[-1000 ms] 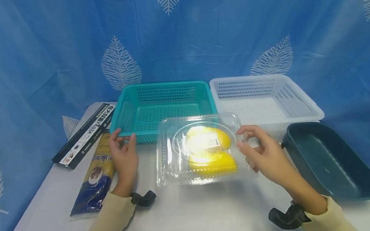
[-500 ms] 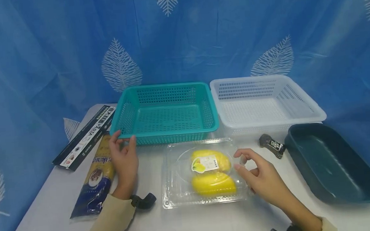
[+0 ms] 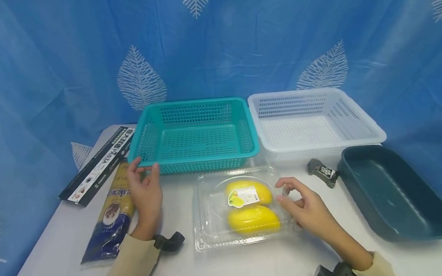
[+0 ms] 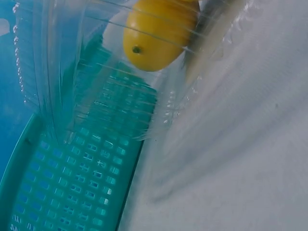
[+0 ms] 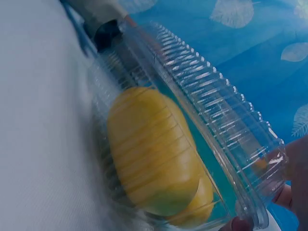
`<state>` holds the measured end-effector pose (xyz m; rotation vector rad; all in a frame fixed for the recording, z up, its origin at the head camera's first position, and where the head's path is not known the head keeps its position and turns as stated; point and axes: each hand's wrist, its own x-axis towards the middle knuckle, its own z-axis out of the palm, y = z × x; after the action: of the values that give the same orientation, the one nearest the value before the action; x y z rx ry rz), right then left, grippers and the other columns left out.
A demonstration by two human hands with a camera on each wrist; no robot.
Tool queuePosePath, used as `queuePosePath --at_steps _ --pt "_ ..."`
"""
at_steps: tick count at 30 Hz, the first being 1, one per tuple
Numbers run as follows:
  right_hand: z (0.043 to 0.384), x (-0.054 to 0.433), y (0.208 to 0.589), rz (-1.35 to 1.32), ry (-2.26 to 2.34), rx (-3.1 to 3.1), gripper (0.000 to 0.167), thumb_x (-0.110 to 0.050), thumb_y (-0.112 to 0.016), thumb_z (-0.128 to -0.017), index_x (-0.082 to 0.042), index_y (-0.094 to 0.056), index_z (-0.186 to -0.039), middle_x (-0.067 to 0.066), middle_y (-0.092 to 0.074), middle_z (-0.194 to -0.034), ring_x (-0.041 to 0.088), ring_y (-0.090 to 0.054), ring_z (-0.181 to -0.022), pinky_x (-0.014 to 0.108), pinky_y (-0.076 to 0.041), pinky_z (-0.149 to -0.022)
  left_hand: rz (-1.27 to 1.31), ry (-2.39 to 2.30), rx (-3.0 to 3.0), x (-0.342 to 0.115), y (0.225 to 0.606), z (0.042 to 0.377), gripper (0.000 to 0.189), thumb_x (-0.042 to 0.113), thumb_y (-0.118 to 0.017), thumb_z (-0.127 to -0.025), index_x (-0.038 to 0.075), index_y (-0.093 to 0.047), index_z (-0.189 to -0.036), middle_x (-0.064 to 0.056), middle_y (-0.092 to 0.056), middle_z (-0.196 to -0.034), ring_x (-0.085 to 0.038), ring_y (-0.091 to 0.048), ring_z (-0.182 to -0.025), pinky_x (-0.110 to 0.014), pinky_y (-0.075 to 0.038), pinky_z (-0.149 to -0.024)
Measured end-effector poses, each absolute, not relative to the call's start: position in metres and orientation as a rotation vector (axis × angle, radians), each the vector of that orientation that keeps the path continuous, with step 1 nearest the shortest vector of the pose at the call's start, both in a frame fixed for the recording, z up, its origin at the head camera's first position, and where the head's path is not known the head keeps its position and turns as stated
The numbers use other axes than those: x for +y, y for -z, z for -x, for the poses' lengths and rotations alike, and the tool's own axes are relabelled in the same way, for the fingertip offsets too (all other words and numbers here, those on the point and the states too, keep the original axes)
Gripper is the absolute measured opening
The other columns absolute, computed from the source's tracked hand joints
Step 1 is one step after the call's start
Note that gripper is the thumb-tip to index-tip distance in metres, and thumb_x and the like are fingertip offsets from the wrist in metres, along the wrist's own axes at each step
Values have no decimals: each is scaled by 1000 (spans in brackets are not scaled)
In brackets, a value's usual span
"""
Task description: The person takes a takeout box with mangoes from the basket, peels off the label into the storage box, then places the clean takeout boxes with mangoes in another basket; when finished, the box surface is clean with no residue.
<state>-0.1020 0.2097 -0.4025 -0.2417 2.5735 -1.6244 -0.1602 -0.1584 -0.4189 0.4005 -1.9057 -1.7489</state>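
Note:
A clear plastic clamshell box [image 3: 211, 224] lies flat on the white table in front of the teal basket [image 3: 207, 157]. It holds two yellow fruit pieces [image 3: 252, 218] under a small label. My right hand [image 3: 286, 192] is at the box's right edge, with curled thumb and fingers pinching the rim. In the right wrist view the fingertips [image 5: 236, 224] sit by the ribbed lid [image 5: 211, 110] over the fruit [image 5: 149, 149]. My left hand [image 3: 144, 177] lies on the table, its relaxed fingers touching the teal basket's front left corner. The left wrist view shows the box [image 4: 96, 72] and basket [image 4: 72, 187].
A white basket [image 3: 321, 146] stands right of the teal one. A dark blue tray [image 3: 396, 194] sits at the right edge, with a small dark packet [image 3: 322, 172] beside it. A black pasta box [image 3: 97, 166] and a blue and gold bag [image 3: 112, 214] lie at the left.
A second ago my right hand held the box raised in front of the teal basket. It has come down flat onto the table, nearer me. The left hand has stayed put.

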Motion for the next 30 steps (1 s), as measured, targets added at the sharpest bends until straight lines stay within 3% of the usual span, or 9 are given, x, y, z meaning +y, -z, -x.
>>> queuePosePath --at_steps 5,16,23,26,30 --pt "103 210 406 263 1608 2585 30 -25 -70 -99 -23 -58 -126 9 -48 -112 12 -41 -39 26 -38 -35 -399 1748 -1890 -157 419 159 56 24 -60 -105 13 -35 -153 3 -49 -115 -19 -54 -82 -19 -41 -66" --pt "101 210 404 217 1575 2630 29 -26 -71 -98 -25 -58 -124 9 -50 -112 10 -42 -40 25 -38 -36 -410 1718 -1887 -150 415 157 50 21 -60 -104 13 -39 -148 3 -50 -113 -17 -53 -84 -20 -41 -67" --pt "102 210 405 229 1577 2640 28 -27 -71 -98 -27 -58 -123 9 -51 -112 8 -40 -40 24 -37 -36 -196 1734 -1898 -141 403 142 37 12 -61 -103 5 -47 -137 0 -49 -105 -8 -39 -57 -19 -35 -52" --pt "102 210 404 222 1577 2636 28 -27 -71 -98 -28 -58 -123 9 -50 -113 9 -40 -40 24 -37 -36 -101 1746 -1907 -137 400 136 35 8 -60 -103 3 -48 -135 -1 -48 -104 -5 -36 -53 -18 -32 -48" --pt "101 211 404 209 1567 2635 28 -28 -71 -98 -28 -58 -123 8 -50 -113 9 -40 -41 25 -37 -36 -20 1727 -2031 -134 403 127 35 10 -61 -103 7 -51 -136 -1 -50 -106 -5 -35 -50 -20 -30 -43"
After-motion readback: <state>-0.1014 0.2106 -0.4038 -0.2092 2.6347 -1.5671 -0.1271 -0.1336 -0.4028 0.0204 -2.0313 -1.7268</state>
